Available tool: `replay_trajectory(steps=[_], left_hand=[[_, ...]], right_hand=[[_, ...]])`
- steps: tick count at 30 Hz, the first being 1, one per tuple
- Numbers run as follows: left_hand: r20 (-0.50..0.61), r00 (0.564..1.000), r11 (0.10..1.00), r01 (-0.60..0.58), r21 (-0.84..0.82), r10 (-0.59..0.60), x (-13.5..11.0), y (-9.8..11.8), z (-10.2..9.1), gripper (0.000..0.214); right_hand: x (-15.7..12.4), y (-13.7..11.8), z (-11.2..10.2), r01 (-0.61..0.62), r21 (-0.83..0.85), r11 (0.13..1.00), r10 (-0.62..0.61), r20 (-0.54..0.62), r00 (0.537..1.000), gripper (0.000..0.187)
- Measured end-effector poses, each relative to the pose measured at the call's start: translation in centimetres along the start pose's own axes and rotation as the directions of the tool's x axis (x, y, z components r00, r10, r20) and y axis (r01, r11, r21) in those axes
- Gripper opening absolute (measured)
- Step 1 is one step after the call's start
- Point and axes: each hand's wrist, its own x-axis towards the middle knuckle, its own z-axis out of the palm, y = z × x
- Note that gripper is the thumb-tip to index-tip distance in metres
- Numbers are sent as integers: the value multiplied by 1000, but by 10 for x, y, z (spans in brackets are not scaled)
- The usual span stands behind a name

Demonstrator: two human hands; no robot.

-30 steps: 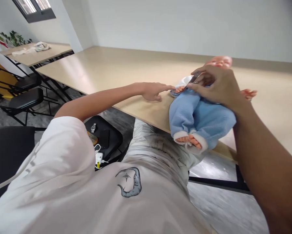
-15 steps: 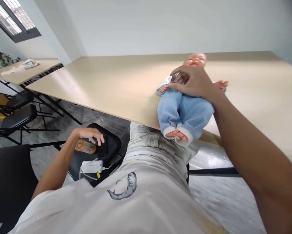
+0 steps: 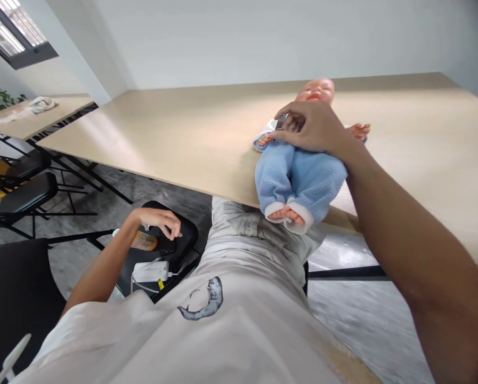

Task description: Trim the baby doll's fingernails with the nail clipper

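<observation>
A baby doll (image 3: 300,178) in a blue fleece suit lies on its back on a pale wooden table (image 3: 143,144), its legs over the front edge. My right hand (image 3: 308,128) rests on the doll's chest, its fingers pinching a small metal tool (image 3: 281,121) next to the doll's hand. Much of the tool is hidden by my fingers. My left hand (image 3: 159,221) is low over a black seat (image 3: 186,229), its fingertips by a dark phone (image 3: 167,246). Beside that hand lies an orange-labelled bottle (image 3: 144,241).
A white charger (image 3: 151,272) with its cable sits on the black seat. My lap lies between that seat and the table edge. Black folding chairs (image 3: 26,194) stand at left, and a second table (image 3: 42,106) with white cloth stands beyond them.
My left hand has moved from the table beside the doll down to the black seat. My right hand stays on the doll's chest, and the view has tilted.
</observation>
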Motion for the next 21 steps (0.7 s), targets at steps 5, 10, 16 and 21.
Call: replay_trajectory(steps=[5, 10, 16, 21], left_hand=[[33, 986, 986, -163, -32, 164, -39, 79, -20, 64], [-286, 854, 897, -386, 215, 435, -26, 119, -30, 56], [-3, 765, 659, -553, 510, 644, 14, 163, -44, 60], [-115, 504, 374, -449, 811, 856, 93, 201, -71, 38]], right_hand=[[-2, -9, -2, -34, -33, 999, 34, -20, 999, 38], [-3, -7, -3, -39, -63, 997, 38, -21, 999, 41], [-5, -9, -4, -35, -50, 998, 33, -31, 999, 38], [-5, -7, -4, -34, -44, 998, 33, -20, 999, 37]])
